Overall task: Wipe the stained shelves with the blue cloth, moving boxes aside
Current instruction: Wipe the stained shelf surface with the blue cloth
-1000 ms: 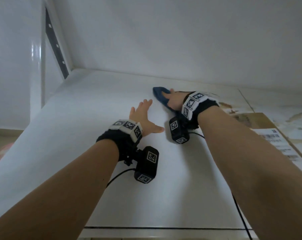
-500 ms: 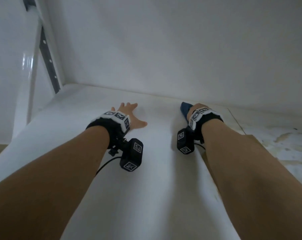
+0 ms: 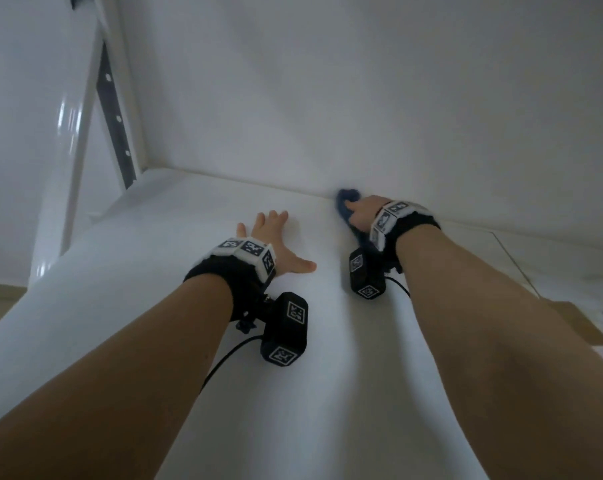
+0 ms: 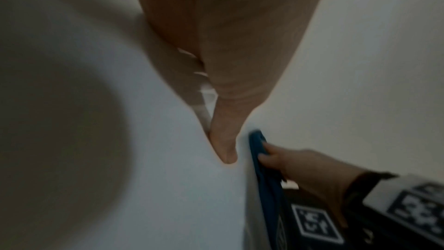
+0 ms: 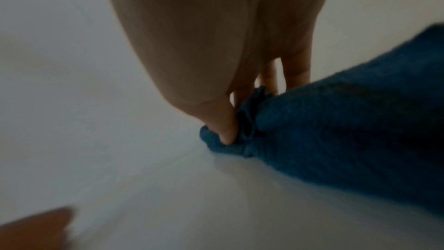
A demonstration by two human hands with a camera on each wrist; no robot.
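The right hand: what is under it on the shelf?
Under the right hand lies the blue cloth, bunched and pressed onto the white shelf near the back wall. The shelf surface below the cloth is covered, so any stain there cannot be seen.

two hands [image 3: 274,237], one blue cloth [image 3: 347,199], one cardboard box [image 3: 584,327], one shelf [image 3: 137,271].

Blue cloth [image 3: 347,202] (bunched) under right hand [image 3: 364,213]

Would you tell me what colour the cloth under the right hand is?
The cloth is dark blue, plain, with no pattern; the right wrist view shows it best.
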